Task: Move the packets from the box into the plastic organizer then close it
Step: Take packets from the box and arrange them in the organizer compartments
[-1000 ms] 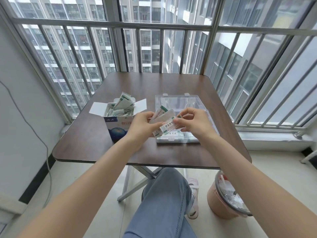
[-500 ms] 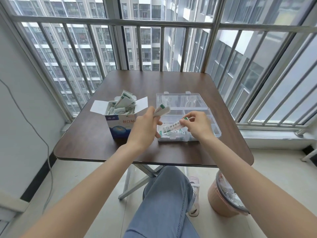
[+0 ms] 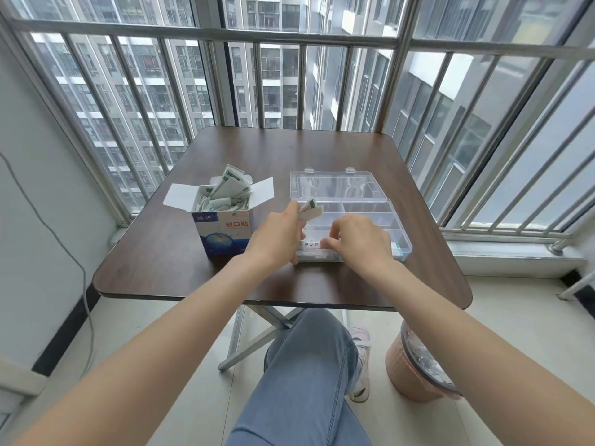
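Desk (image 3: 180, 252): dark wood, beside barred windows
Box (image 3: 223, 231): near the left edge, flaps open, heaped with packets (image 3: 230, 188)
Organizer (image 3: 370, 209): clear, lid open, right of the box
Left hand (image 3: 277, 236): fingers pinch a few packets
Right hand (image 3: 360, 241): fingers curled into the near compartment; grip hidden
Bin (image 3: 415, 371): on the floor, partly cut off by the right arm

Head-worn camera looks forward and down, close over the table (image 3: 225, 149).

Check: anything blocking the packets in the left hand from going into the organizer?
Nothing visible. The organizer lid lies open, and the left hand holds the packets at its left edge; the right hand covers only the near row.
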`<state>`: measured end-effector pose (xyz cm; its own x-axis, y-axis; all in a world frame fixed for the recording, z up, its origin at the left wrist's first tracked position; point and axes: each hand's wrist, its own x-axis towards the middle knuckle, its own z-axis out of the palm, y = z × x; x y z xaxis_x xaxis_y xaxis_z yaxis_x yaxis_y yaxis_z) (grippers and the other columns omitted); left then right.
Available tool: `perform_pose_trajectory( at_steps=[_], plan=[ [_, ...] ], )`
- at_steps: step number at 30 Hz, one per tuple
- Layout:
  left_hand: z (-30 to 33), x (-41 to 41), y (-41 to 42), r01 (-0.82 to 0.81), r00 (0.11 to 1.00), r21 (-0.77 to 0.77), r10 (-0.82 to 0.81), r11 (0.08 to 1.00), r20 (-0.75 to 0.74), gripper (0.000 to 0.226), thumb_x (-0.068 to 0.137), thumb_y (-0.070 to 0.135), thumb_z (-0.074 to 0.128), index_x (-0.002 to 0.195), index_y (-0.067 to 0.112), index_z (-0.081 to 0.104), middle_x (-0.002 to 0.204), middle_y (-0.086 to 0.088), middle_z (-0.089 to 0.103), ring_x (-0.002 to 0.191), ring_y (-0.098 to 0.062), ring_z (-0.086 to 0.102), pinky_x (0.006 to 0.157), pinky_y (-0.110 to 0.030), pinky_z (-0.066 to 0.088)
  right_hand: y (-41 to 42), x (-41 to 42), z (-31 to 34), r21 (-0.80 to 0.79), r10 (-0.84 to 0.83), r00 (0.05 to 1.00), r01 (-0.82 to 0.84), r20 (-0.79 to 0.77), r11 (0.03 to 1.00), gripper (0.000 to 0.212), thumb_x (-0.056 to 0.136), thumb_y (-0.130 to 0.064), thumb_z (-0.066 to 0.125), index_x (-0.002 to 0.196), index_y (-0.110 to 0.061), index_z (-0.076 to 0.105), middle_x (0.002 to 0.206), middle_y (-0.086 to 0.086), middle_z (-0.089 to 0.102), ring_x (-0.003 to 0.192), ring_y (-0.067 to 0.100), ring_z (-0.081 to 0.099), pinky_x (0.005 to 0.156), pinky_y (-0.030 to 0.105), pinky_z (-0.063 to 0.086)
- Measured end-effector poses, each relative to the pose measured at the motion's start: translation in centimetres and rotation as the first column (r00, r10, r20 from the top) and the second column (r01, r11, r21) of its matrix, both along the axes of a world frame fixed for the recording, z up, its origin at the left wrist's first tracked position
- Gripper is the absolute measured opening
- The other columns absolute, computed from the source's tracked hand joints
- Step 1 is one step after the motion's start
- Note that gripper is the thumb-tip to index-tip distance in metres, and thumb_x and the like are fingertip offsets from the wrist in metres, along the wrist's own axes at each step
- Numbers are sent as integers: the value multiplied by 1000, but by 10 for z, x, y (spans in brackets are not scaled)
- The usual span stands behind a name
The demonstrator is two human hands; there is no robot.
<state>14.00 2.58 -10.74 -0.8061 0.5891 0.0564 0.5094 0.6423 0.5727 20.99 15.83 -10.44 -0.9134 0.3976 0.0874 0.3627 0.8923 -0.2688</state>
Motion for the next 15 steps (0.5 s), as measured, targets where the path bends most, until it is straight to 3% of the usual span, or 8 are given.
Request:
perform_pose_trajectory(
  at_steps=[4, 9, 15],
  plan=[
    [-1, -2, 1, 8, 1000, -48, -8, 999, -1, 7, 97, 14, 37, 90, 17, 36, 95, -10, 67, 50, -22, 65, 74, -45, 54, 1, 1, 1, 43, 14, 1000, -15, 20, 999, 26, 90, -39, 57, 97, -17, 69, 104, 5, 65, 103, 28, 59, 70, 30, 36],
    [-2, -2, 0, 7, 1000, -76, -7, 997, -5, 4, 97, 14, 39, 93, 14, 39, 96, -13, 67, 53, -24, 66, 71, -47, 55, 8, -1, 7, 84, 35, 998, -39, 56, 996, 22, 88, -15, 46, 93, -9, 67, 95, 10, 66, 94, 34, 59, 62, 30, 35],
    [-1, 0, 0, 16, 1000, -66, -15, 998, 6, 2, 98, 14, 39, 96, 14, 39, 98, -12, 67, 53, -22, 66, 70, -47, 56, 13, -8, 11, 103, 93, 979, -113, 183, 988, 23, 92, -13, 44, 104, -9, 63, 103, 11, 65, 97, 33, 58, 65, 32, 37]
  ],
)
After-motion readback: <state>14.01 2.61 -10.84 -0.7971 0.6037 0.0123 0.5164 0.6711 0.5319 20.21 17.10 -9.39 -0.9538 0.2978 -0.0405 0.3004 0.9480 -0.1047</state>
